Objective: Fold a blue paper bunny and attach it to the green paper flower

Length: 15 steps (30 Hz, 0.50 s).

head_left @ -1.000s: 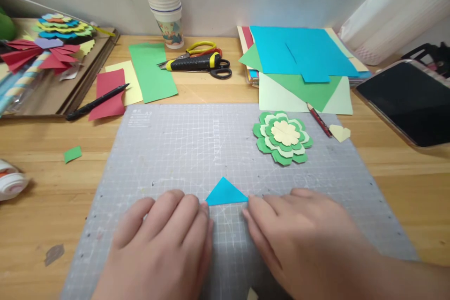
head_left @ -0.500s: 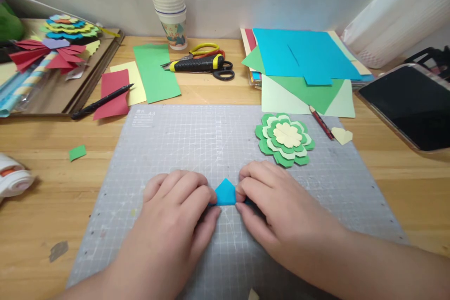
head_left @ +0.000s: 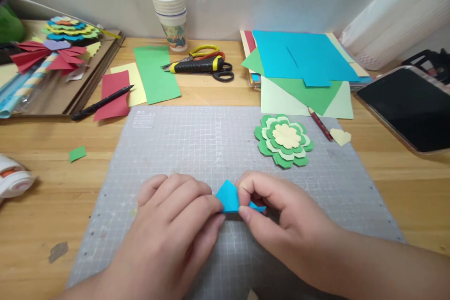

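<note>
A small piece of folded blue paper (head_left: 228,198) is held between my hands above the grey cutting mat (head_left: 168,140). Its peaked top points away from me, and a narrow end sticks out to the right. My left hand (head_left: 176,225) is closed on the paper's left side, thumb below and fingers over it, hiding that end. With thumb and index finger, my right hand (head_left: 281,215) pinches the right part near the lower fold. Beyond my right hand lies a layered paper flower (head_left: 286,138) in green, pale green and cream.
A pencil (head_left: 319,124) and a cream paper heart (head_left: 340,137) lie right of the flower. Coloured sheets (head_left: 309,54), a tablet (head_left: 409,108), scissors (head_left: 223,75), a utility knife (head_left: 197,64), paper cups (head_left: 174,26) and a black pen (head_left: 103,102) surround the mat.
My right hand's fingers have shifted along the blue paper, baring its right end. The paper sits slightly nearer to me, and my left fingers have moved a little.
</note>
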Tool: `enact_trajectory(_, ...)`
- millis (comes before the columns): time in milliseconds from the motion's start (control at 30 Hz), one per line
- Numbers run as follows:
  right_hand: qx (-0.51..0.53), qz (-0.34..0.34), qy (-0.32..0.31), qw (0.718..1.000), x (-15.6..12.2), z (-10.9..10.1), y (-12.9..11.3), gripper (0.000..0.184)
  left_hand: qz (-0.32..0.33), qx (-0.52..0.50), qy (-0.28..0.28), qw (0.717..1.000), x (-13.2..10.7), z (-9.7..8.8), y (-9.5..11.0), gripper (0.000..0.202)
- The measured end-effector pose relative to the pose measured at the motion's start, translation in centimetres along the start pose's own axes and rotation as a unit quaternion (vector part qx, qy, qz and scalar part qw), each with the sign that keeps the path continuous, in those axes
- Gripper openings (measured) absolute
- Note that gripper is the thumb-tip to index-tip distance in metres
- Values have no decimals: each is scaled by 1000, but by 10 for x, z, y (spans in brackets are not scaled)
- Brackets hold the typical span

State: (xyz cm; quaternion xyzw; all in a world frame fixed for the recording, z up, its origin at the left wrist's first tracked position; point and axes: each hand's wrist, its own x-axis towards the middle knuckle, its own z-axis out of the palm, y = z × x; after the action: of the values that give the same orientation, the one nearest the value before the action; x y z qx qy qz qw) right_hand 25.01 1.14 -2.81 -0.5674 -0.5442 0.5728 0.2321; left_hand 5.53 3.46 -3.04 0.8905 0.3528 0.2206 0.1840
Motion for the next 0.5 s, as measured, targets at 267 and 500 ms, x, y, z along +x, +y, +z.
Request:
enact_trajectory(267,240,80,-14,967,3,9,-2,10,5,-2,13,1000,-2,1,3,15)
enact_trajectory(500,272,69,-25,960,2,11,-1,15,10,18,15,1000,0,2,5,10)
